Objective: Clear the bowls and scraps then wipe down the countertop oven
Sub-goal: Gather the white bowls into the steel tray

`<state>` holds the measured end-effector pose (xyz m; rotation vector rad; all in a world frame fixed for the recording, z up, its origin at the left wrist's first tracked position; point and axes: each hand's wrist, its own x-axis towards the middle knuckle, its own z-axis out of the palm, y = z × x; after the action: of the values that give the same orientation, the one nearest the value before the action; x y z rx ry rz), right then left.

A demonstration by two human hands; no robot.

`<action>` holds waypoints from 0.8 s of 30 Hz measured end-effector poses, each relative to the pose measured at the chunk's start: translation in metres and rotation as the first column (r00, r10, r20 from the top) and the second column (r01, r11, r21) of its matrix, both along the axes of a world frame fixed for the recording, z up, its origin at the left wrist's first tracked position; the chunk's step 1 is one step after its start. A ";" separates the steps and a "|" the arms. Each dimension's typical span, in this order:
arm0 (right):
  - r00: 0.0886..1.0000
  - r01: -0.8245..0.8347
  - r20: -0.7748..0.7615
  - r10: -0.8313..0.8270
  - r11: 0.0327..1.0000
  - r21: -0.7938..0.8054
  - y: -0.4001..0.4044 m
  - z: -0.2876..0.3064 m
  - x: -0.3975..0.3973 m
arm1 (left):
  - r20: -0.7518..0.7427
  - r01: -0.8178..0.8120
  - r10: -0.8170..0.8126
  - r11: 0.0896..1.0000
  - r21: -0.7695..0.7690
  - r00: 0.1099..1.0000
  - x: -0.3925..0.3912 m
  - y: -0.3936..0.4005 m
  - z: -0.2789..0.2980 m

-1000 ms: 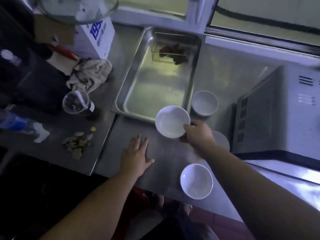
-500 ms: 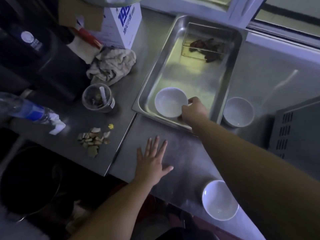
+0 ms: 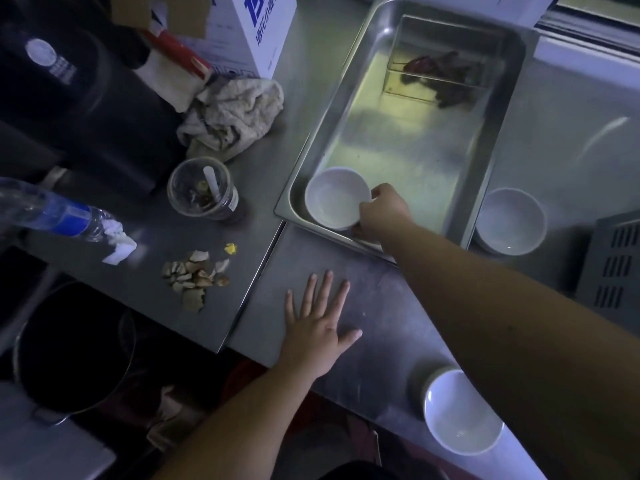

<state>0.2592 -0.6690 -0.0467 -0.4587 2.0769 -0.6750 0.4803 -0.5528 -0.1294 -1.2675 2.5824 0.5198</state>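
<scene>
My right hand [image 3: 381, 211] grips the rim of a white bowl [image 3: 334, 197] that sits in the near left corner of a steel tray [image 3: 491, 161]. A second white bowl [image 3: 509, 221] stands on the counter just right of the tray. A third white bowl [image 3: 460, 414] sits near the counter's front edge, partly under my right forearm. My left hand [image 3: 317, 327] lies flat on the steel counter, fingers spread, holding nothing. A pile of brownish scraps [image 3: 194, 275] lies on the left counter section. The countertop oven [image 3: 613, 265] shows only its vented side at the right edge.
Dark scraps and a clear box [image 3: 440, 77] lie at the tray's far end. A plastic cup [image 3: 204, 192] with a spoon, a crumpled cloth [image 3: 232, 119], a water bottle [image 3: 59, 213], a white carton [image 3: 256, 26] and a dark appliance [image 3: 69, 91] crowd the left. A black pot [image 3: 72, 348] sits below.
My right hand carried the white bowl from above the counter into the tray and lowered it to the near left corner. My left hand has stayed flat on the counter.
</scene>
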 end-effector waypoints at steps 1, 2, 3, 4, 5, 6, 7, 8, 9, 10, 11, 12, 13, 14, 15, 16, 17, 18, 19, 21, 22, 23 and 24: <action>1.000 -0.001 0.002 0.001 1.000 0.000 -0.001 0.000 0.001 | 0.006 0.001 -0.001 1.000 -0.003 1.000 0.000 0.000 0.000; 1.000 -0.007 0.001 0.007 1.000 0.004 -0.001 -0.003 0.000 | 0.011 0.000 0.000 1.000 -0.005 1.000 0.000 0.000 -0.001; 1.000 -0.010 0.004 0.010 1.000 0.004 -0.001 -0.005 0.000 | 0.013 0.001 -0.001 1.000 -0.007 1.000 0.000 0.000 -0.002; 1.000 -0.010 0.011 0.010 1.000 0.002 0.000 -0.006 0.000 | 0.015 0.002 -0.002 1.000 -0.007 1.000 0.000 0.001 -0.002; 1.000 -0.022 0.016 0.022 1.000 0.001 0.001 -0.009 -0.001 | 0.018 0.005 -0.005 1.000 -0.007 1.000 0.000 0.001 -0.002; 0.999 -0.040 0.018 0.040 0.999 -0.002 0.000 -0.011 -0.002 | 0.022 0.008 -0.007 1.000 -0.007 1.000 0.000 0.001 -0.003; 0.998 -0.062 0.017 0.062 0.998 -0.004 0.000 -0.011 -0.002 | 0.026 0.008 -0.008 1.000 -0.005 1.000 0.000 0.001 -0.003; 0.996 -0.080 0.024 0.080 0.997 -0.008 0.001 -0.011 -0.003 | 0.031 0.008 -0.008 1.000 0.001 0.999 0.000 0.001 -0.003; 0.994 -0.107 0.030 0.107 0.994 -0.009 0.002 -0.009 -0.004 | 0.036 0.009 -0.009 1.000 0.008 0.999 0.000 0.000 -0.002; 0.990 -0.141 0.026 0.141 0.990 -0.009 0.005 -0.006 -0.005 | 0.041 0.011 -0.011 1.000 0.016 0.999 -0.001 -0.001 -0.001; 0.985 -0.174 0.012 0.175 0.985 -0.003 0.008 -0.002 -0.007 | 0.047 0.013 -0.014 1.000 0.028 0.999 -0.001 -0.001 0.000; 0.982 -0.190 -0.004 0.190 0.982 0.002 0.012 0.001 -0.008 | 0.055 0.014 -0.017 0.999 0.045 0.998 -0.001 -0.002 0.001; 0.980 -0.199 -0.024 0.199 0.980 0.002 0.018 0.006 -0.010 | 0.065 0.015 -0.019 0.998 0.059 0.998 -0.002 -0.003 0.003; 0.975 -0.214 -0.052 0.214 0.977 0.004 0.024 0.012 -0.011 | 0.073 0.014 -0.019 0.998 0.066 0.997 -0.002 -0.004 0.005; 0.969 -0.231 -0.090 0.231 0.973 0.003 0.031 0.017 -0.012 | 0.079 0.010 -0.015 0.998 0.069 0.997 -0.003 -0.004 0.007; 0.962 -0.241 -0.130 0.238 0.970 -0.005 0.038 0.023 -0.014 | 0.085 0.006 -0.012 0.998 0.069 0.996 -0.004 -0.004 0.008; 0.956 -0.249 -0.168 0.242 0.968 -0.023 0.047 0.030 -0.015 | 0.090 0.003 -0.009 0.998 0.066 0.996 -0.005 -0.004 0.009; 0.950 -0.253 -0.200 0.240 0.966 -0.044 0.056 0.037 -0.016 | 0.092 0.003 -0.008 0.998 0.056 0.996 -0.006 -0.003 0.010; 0.944 -0.257 -0.232 0.235 0.964 -0.067 0.066 0.044 -0.017 | 0.090 0.004 -0.008 0.999 0.041 0.996 -0.007 -0.002 0.011; 0.933 -0.260 -0.285 0.222 0.960 -0.103 0.092 0.055 -0.018 | 0.084 0.011 -0.012 1.000 0.011 0.996 -0.009 0.000 0.013; 0.930 -0.255 -0.300 0.213 0.961 -0.110 0.106 0.059 -0.019 | 0.086 0.020 -0.020 1.000 0.003 0.996 -0.010 0.001 0.014; 0.929 -0.248 -0.309 0.205 0.962 -0.110 0.122 0.062 -0.019 | 0.090 0.036 -0.035 0.999 -0.004 0.995 -0.012 0.003 0.015; 0.930 -0.234 -0.312 0.192 0.967 -0.103 0.138 0.064 -0.019 | 0.086 0.064 -0.063 0.998 -0.017 0.994 -0.014 0.005 0.016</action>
<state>0.2397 -0.5312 0.0172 -0.9031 2.2253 -0.6532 0.4665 -0.5476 -0.1134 -1.1825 2.5528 0.4198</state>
